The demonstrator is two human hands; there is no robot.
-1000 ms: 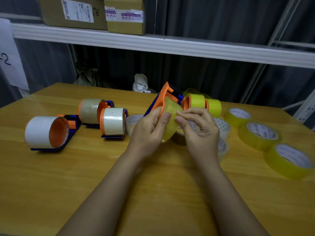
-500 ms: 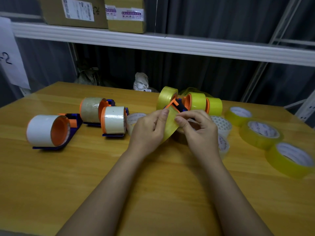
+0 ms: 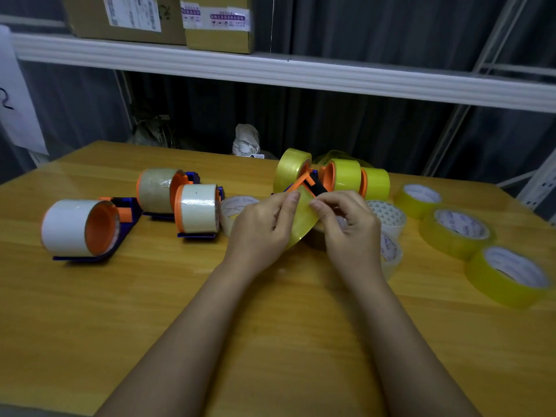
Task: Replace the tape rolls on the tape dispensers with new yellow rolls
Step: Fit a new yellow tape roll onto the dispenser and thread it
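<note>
Since one second ago the orange-and-blue plastic tape dispenser [image 3: 305, 183] is tipping down, its translucent yellow tape roll [image 3: 290, 168] now showing on top. Left hand [image 3: 261, 227] and right hand [image 3: 350, 224] are pinching the pulled yellow tape strip [image 3: 304, 218]. Two dispensers look refilled; three white-rolled dispensers [image 3: 195, 210] are waiting on the wooden table [image 3: 150, 311].

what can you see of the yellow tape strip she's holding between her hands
The yellow tape strip is translucent, glossy film, pulled out from the yellow roll on the orange and blue dispenser. It hangs slanted above the table. The left hand pinches its left edge, the right hand its right edge.
</note>
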